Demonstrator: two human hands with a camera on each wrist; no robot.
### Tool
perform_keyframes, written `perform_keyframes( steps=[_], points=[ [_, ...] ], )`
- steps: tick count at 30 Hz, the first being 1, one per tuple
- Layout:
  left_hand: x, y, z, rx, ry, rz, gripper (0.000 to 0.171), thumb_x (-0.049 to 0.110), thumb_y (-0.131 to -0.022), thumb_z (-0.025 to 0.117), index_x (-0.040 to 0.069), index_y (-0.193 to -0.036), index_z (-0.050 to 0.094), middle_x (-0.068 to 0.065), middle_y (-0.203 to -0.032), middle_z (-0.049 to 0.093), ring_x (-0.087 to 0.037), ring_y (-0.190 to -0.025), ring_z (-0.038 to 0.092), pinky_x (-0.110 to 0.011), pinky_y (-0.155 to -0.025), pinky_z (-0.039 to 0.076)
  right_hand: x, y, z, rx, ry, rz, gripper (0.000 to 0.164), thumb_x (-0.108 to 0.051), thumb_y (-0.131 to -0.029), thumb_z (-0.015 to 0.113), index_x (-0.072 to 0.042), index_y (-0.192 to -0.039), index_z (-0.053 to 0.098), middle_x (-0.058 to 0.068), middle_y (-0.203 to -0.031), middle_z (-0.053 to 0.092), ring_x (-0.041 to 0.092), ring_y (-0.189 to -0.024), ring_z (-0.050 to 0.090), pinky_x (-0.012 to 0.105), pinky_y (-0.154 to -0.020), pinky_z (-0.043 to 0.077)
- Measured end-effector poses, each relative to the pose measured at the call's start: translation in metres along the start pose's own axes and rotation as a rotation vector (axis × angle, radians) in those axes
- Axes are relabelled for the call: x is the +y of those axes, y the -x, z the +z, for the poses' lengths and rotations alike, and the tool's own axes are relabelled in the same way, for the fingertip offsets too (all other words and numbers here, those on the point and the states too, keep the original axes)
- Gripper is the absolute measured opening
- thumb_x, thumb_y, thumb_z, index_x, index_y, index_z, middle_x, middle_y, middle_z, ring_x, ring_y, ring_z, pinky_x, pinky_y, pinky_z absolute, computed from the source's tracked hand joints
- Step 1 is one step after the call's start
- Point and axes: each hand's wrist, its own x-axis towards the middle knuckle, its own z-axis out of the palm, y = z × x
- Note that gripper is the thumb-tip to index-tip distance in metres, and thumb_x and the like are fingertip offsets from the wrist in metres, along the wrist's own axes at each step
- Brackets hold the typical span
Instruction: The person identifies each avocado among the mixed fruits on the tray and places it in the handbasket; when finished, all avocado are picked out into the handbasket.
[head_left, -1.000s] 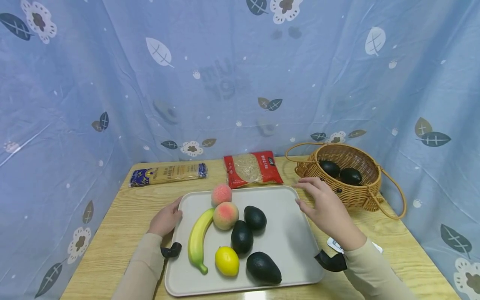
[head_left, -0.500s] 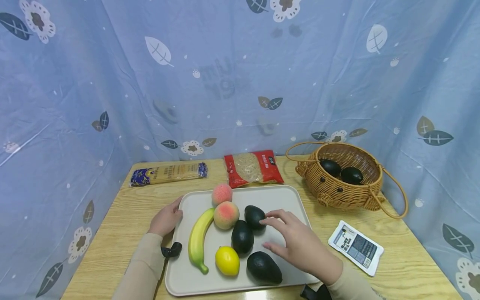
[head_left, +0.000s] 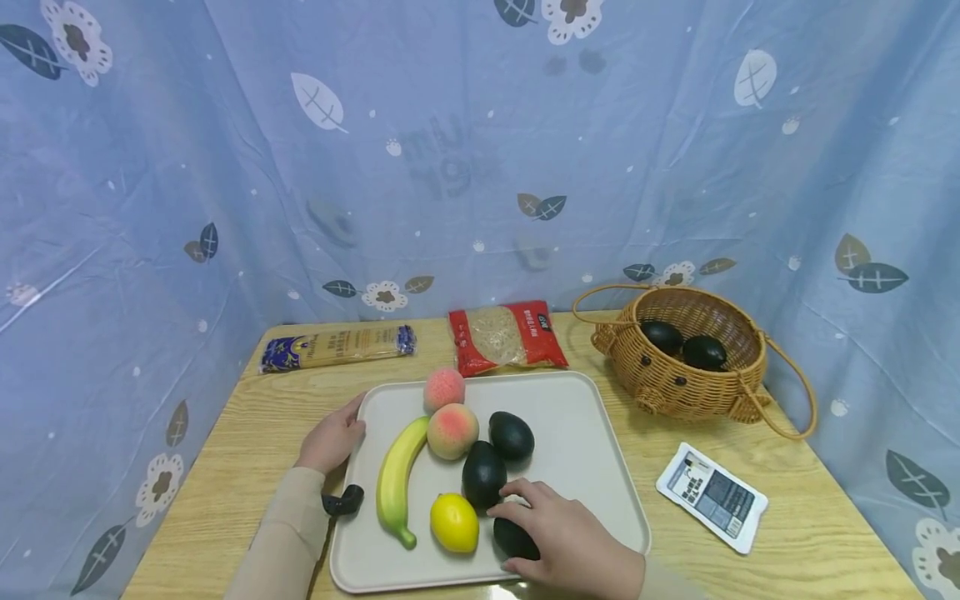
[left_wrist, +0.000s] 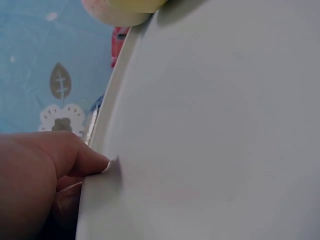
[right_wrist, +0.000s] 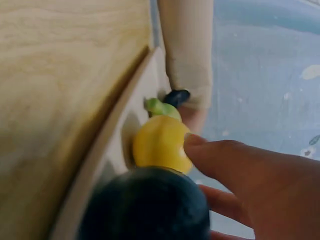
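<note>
My left hand (head_left: 332,439) grips the left rim of a beige tray (head_left: 581,467). In the left wrist view its thumb (left_wrist: 95,162) presses on the rim, the other fingers outside and below. My right hand (head_left: 573,537) is spread over a dark avocado (head_left: 514,540) at the tray's front, fingers at its far side and thumb at its near side; firm contact is not plain. In the right wrist view this avocado (right_wrist: 150,207) stands close, beside the lemon (right_wrist: 162,144). Two more avocados, one (head_left: 484,475) and another (head_left: 512,436), lie behind it.
The tray also bears a banana (head_left: 397,479) and two peaches, one (head_left: 452,431) in front of the other (head_left: 444,389). A wicker basket (head_left: 675,387) with two avocados stands back right. Noodle packets, one blue-ended (head_left: 337,347), one red (head_left: 507,337), and a white pouch (head_left: 712,497) lie around.
My right hand has moved from beside the basket, across the tray's right part, down to the front avocado. The left hand and the fruit have stayed in place.
</note>
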Motion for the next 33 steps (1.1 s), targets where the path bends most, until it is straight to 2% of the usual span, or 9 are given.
perform_keyframes(
  steps=[5,8,10,14,19,24,29,33],
  points=[
    [0.0,0.001,0.001,0.01,-0.022,0.009,0.061,0.023,-0.104,0.048,0.01,-0.163,0.039,-0.005,-0.087,0.071,-0.022,-0.069,0.057,-0.04,-0.068,0.047,0.003,0.001,0.01,-0.018,-0.054,-0.013,0.055,-0.035,-0.087,0.087,-0.034,-0.137,0.065,-0.006,-0.137,0.058,0.012,-0.111,0.06,0.035,-0.082,0.058],
    [-0.001,0.001,0.0,0.015,-0.029,0.014,0.06,0.023,-0.104,0.048,0.01,-0.162,0.039,-0.007,-0.096,0.074,-0.023,-0.075,0.06,-0.042,-0.072,0.049,0.004,0.001,0.014,-0.022,-0.096,-0.001,0.056,-0.031,-0.087,0.087,-0.034,-0.138,0.065,-0.008,-0.135,0.057,0.008,-0.107,0.06,0.034,-0.088,0.057],
    [0.0,0.001,0.0,0.017,-0.029,0.015,0.06,0.023,-0.104,0.048,0.01,-0.162,0.04,-0.008,-0.102,0.075,-0.023,-0.077,0.061,-0.043,-0.073,0.05,0.005,0.001,0.015,-0.021,-0.11,0.013,0.055,-0.031,-0.087,0.087,-0.034,-0.138,0.065,-0.009,-0.134,0.057,0.007,-0.106,0.06,0.034,-0.09,0.056],
    [0.0,0.002,0.0,0.013,-0.023,0.02,0.06,0.023,-0.104,0.048,0.01,-0.162,0.04,-0.01,-0.103,0.075,-0.023,-0.077,0.061,-0.044,-0.074,0.05,0.005,0.002,0.016,0.006,-0.104,0.043,0.055,-0.034,-0.086,0.088,-0.032,-0.137,0.067,-0.008,-0.133,0.059,0.01,-0.107,0.06,0.035,-0.092,0.056],
    [0.0,0.002,0.0,0.013,-0.023,0.028,0.061,0.022,-0.104,0.048,0.008,-0.162,0.038,-0.008,-0.09,0.073,-0.023,-0.072,0.059,-0.042,-0.069,0.048,0.006,0.005,0.011,0.098,-0.078,0.063,0.056,-0.032,-0.085,0.088,-0.028,-0.138,0.068,-0.003,-0.134,0.06,0.015,-0.109,0.062,0.037,-0.092,0.057],
    [0.0,0.002,0.0,0.01,-0.025,0.023,0.061,0.023,-0.104,0.047,0.008,-0.163,0.037,-0.004,-0.075,0.065,-0.023,-0.069,0.057,-0.04,-0.067,0.046,0.008,0.006,0.005,0.247,0.002,0.037,0.058,-0.03,-0.083,0.09,-0.026,-0.136,0.068,-0.002,-0.13,0.059,0.019,-0.107,0.064,0.039,-0.085,0.059],
    [-0.001,0.001,0.001,0.011,-0.029,0.026,0.061,0.024,-0.104,0.048,0.008,-0.163,0.038,-0.004,-0.081,0.069,-0.023,-0.072,0.058,-0.042,-0.069,0.048,0.011,0.004,-0.001,0.35,0.058,0.03,0.06,-0.031,-0.08,0.093,-0.025,-0.134,0.068,-0.002,-0.128,0.06,0.02,-0.105,0.066,0.041,-0.079,0.06],
    [-0.001,0.0,0.001,0.015,-0.031,0.025,0.061,0.024,-0.104,0.048,0.009,-0.162,0.039,-0.007,-0.093,0.073,-0.024,-0.076,0.06,-0.045,-0.072,0.05,0.013,-0.001,-0.011,0.39,0.113,0.063,0.059,-0.033,-0.079,0.093,-0.024,-0.133,0.07,0.0,-0.129,0.061,0.019,-0.107,0.066,0.043,-0.077,0.061]
  ],
)
